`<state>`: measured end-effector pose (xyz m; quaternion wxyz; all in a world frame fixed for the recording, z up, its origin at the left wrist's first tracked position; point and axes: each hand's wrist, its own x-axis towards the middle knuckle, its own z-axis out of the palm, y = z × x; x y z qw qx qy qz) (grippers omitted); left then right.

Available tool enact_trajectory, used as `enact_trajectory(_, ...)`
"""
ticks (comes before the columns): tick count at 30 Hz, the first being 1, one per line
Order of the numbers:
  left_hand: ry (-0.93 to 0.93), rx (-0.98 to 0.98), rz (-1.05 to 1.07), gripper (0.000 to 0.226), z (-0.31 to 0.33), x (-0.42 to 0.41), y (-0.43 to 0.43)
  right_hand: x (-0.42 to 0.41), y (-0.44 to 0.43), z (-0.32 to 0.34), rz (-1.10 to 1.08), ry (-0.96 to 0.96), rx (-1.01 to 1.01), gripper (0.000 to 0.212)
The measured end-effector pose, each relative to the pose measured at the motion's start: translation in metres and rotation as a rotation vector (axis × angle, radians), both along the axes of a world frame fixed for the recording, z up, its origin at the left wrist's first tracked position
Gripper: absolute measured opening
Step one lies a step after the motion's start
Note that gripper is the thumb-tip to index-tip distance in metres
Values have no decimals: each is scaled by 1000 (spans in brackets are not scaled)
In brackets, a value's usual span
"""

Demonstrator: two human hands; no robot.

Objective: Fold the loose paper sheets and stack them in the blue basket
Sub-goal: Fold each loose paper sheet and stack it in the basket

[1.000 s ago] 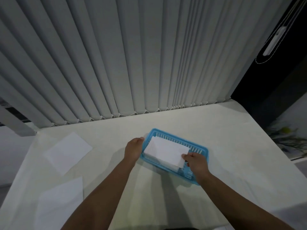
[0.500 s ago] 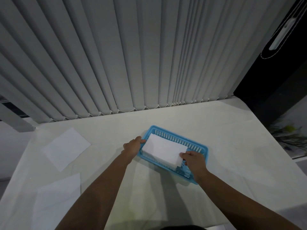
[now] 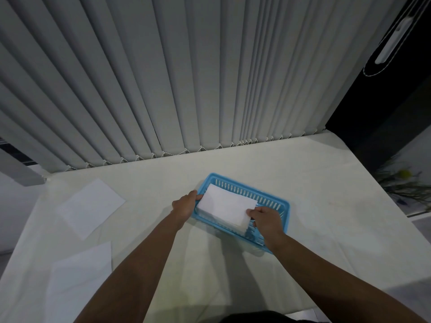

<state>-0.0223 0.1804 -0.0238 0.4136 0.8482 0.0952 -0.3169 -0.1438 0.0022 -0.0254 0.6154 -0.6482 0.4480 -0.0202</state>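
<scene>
A blue slatted basket (image 3: 275,201) sits on the white table, right of centre. Inside it lies a stack of folded white paper (image 3: 225,209). My left hand (image 3: 185,206) grips the basket's left end, thumb at the stack's left edge. My right hand (image 3: 265,219) pinches the top folded sheet at its right near corner, over the basket's right half. Two loose unfolded sheets lie on the table to the left: one further back (image 3: 91,207), one near the front edge (image 3: 78,285).
Grey vertical blinds (image 3: 186,78) hang along the table's far edge. To the right of the table is a dark gap, with a plant (image 3: 405,185) beyond it. Bare tabletop (image 3: 338,217) extends right of the basket.
The hands and basket have hardly shifted on the table. The view has tilted a little, and the right hand's fingers have slid slightly further onto the top sheet's corner.
</scene>
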Motion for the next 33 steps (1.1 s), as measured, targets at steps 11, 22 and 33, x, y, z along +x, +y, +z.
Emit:
enact_trajectory(11,-31,12,-20,47,9,-4,1,-12,-5,0,29,11,-54,15)
enact_trajectory(22,-19,40,-41,53,15,-8,-2,-12,-11,-8,33,-22,-116,15)
enact_trajectory(33,-79,94,21,53,-22,-1,4,-23,2,-33,912,257,-1044,79)
